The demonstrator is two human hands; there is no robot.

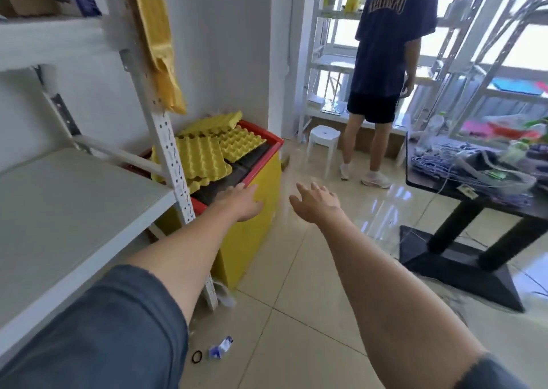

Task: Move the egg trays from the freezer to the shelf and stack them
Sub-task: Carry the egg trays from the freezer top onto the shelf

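Both hands, left (241, 202) and right (315, 202), reaching toward freezer (252, 240), fingers spread, holding nothing. Trays (201, 157) lying scattered on freezer; shelf (59, 211) waiting, stacking apparently not begun.

**Bright daylight, blown-out window**

Strong daylight pours in through the window (341, 36), which is overexposed to near white. Glare streaks the floor (382, 208) below it. Motion blur softens everything near the window. The wide lens bends the shelf (68, 208), far from the window.
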